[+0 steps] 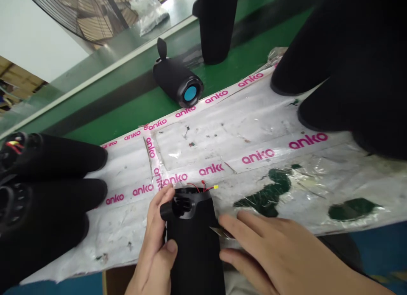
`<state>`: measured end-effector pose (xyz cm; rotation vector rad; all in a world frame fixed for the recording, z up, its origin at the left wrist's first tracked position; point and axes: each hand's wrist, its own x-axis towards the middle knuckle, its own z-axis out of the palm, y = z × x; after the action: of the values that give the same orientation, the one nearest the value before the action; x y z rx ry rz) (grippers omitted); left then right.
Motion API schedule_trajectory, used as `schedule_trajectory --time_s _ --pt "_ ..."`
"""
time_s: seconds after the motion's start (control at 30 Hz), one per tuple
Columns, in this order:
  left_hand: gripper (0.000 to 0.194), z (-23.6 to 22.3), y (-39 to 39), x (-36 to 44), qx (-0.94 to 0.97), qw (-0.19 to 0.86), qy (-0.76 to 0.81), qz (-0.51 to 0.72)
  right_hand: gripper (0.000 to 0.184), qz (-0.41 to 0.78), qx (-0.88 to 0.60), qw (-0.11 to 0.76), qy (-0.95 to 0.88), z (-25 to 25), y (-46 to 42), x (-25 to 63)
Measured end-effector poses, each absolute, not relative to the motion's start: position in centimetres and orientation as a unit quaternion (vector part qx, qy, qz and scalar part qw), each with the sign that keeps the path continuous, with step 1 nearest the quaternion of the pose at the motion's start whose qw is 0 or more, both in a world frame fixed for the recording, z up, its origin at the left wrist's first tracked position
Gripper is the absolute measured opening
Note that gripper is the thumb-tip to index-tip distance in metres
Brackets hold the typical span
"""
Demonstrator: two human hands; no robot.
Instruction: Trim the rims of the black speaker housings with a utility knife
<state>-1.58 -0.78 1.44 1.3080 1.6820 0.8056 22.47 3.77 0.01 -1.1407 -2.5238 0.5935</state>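
A black fabric-covered speaker body (pixel 195 252) stands near the front edge of the work surface, its top end toward me cut away around an opening. Red wires with a small yellow connector (pixel 216 187) stick out at its far rim. My left hand (pixel 155 248) is wrapped around its left side, thumb on the front. Against the right side is my right hand (pixel 270 248), fingers closed on a thin, pointed, shiny blade-like piece (pixel 221 232). The rest of that piece is hidden by the fingers, so its exact kind is unclear.
Black speaker bodies lie at left (pixel 63 155) and stand at right (pixel 305 62). A small speaker with a blue end (pixel 178 81) and a tall one (pixel 218 28) are on the green belt (pixel 127 110). Torn plastic film with anko tape (pixel 210 170) covers the table. A fan (pixel 92 11) is behind.
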Motion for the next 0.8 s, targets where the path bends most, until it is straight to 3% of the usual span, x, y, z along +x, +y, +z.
schedule_trajectory --time_s 0.1,0.27,0.43,0.63,0.8 --pt "0.052 1.5 -1.5 -1.7 0.495 0.422 0.683 0.333 0.026 0.201 -0.384 0.168 -0.885 -0.3 3.8 21.2" --pt "0.073 2.1 -0.9 -1.0 0.502 0.429 0.670 0.340 0.031 0.133 -0.369 0.159 -0.906 -0.4 4.6 21.1" --pt "0.074 2.2 1.0 -0.5 0.551 0.483 0.604 0.315 0.030 0.071 -0.353 0.125 -0.925 0.6 5.7 23.0" --pt "0.078 2.3 1.7 -0.1 0.578 0.484 0.585 0.299 0.058 0.072 -0.337 0.151 -0.926 1.6 6.5 23.8" --pt "0.078 2.1 1.3 0.0 0.568 0.475 0.593 0.317 0.062 0.084 -0.345 0.125 -0.927 1.5 6.3 24.1"
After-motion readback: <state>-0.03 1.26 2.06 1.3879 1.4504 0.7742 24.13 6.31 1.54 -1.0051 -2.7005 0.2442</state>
